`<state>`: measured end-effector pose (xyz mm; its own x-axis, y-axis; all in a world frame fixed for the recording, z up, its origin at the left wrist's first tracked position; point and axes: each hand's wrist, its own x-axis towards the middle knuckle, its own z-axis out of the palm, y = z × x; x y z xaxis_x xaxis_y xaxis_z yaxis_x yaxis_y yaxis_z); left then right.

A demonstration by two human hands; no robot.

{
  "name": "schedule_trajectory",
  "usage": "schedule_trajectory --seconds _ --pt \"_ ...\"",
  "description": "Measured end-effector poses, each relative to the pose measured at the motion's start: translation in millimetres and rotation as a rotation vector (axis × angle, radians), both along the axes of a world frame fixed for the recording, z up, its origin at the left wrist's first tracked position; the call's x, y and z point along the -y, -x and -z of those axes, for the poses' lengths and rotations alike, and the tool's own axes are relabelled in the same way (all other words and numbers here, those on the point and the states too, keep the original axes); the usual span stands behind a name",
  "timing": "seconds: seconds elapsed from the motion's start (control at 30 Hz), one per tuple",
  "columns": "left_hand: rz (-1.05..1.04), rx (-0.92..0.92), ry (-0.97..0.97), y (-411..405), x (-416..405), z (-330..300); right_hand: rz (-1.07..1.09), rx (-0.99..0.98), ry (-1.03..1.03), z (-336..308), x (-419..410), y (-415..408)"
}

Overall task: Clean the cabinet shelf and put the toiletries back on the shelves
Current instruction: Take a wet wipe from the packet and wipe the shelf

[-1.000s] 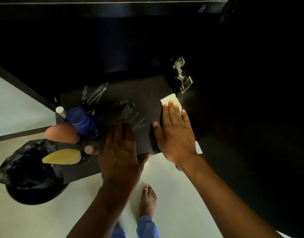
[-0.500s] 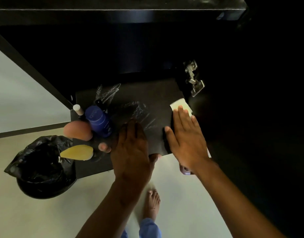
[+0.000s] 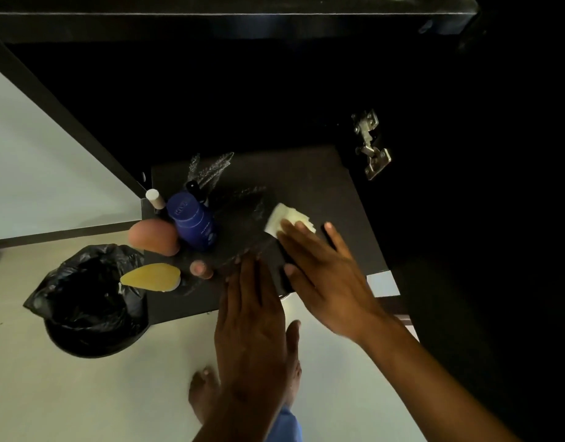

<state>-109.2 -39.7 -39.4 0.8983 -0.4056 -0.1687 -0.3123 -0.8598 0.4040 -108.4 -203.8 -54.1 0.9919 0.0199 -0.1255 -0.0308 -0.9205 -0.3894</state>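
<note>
The dark cabinet shelf (image 3: 306,180) shows wet streaks near its back left. My right hand (image 3: 322,275) lies flat with straight fingers, pressing a white folded cloth (image 3: 284,216) onto the shelf's middle. My left hand (image 3: 252,314) is flat too, fingers straight, resting over the shelf's front edge. On the shelf's left end stand a blue lotion bottle (image 3: 193,220), a small white-capped bottle (image 3: 154,197) and a black-capped one (image 3: 191,186). An orange rounded item (image 3: 153,239) and a yellow one (image 3: 152,277) lie in front of them.
A round bin lined with a black bag (image 3: 89,301) stands on the pale floor, below the shelf's left end. A metal hinge (image 3: 370,145) is fixed on the dark cabinet side at the right. My bare foot (image 3: 204,393) is under the left forearm.
My right hand has slid the cloth leftward from the shelf's right edge to its middle, nearer the bottles. My left hand has drawn back towards the shelf's front edge.
</note>
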Motion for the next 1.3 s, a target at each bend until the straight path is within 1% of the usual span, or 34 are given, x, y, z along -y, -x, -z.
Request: schedule_trajectory --seconds 0.1,0.2,0.37,0.47,0.53,0.6,0.7,0.73,0.8,0.87,0.9,0.97,1.07,1.2,1.3 --pt "0.023 -0.026 -0.077 5 -5 -1 0.174 -0.024 0.062 1 15 15" --pt "0.027 -0.061 -0.131 5 -7 0 0.284 -0.051 0.112 4 29 -21" --pt "0.031 -0.047 -0.152 5 -7 -1 0.222 -0.022 0.043 11 31 -111" --pt "0.022 -0.038 -0.136 6 -8 1 0.148 -0.005 0.058 14 16 -132" --pt "0.007 -0.047 -0.119 7 -9 3 0.079 0.035 0.007 16 5 -124" --pt "-0.01 -0.06 -0.082 9 -11 5 0.011 0.073 -0.036 17 -5 -98" --pt "-0.005 -0.05 -0.011 10 -13 8 -0.082 0.017 -0.035 15 -17 -39" --pt "-0.005 -0.047 0.001 10 -14 10 -0.096 0.016 -0.065 14 -19 -19" --pt "-0.019 -0.056 0.002 9 -15 13 -0.073 0.023 -0.124 13 -16 15" --pt "-0.013 -0.064 -0.013 8 -16 13 0.003 -0.029 -0.105 10 -10 23" --pt "-0.006 -0.06 -0.013 9 -16 14 0.032 -0.036 -0.085 9 -6 16" --pt "0.004 -0.059 -0.011 9 -18 13 0.064 0.009 -0.047 7 1 -12" --pt "0.006 -0.054 -0.018 8 -18 12 0.085 0.034 0.029 10 11 -78" --pt "0.014 -0.032 -0.026 8 -18 11 0.052 0.04 0.082 9 9 -160" --pt "0.013 -0.036 -0.028 9 -18 12 0.017 0.05 0.104 6 5 -179"
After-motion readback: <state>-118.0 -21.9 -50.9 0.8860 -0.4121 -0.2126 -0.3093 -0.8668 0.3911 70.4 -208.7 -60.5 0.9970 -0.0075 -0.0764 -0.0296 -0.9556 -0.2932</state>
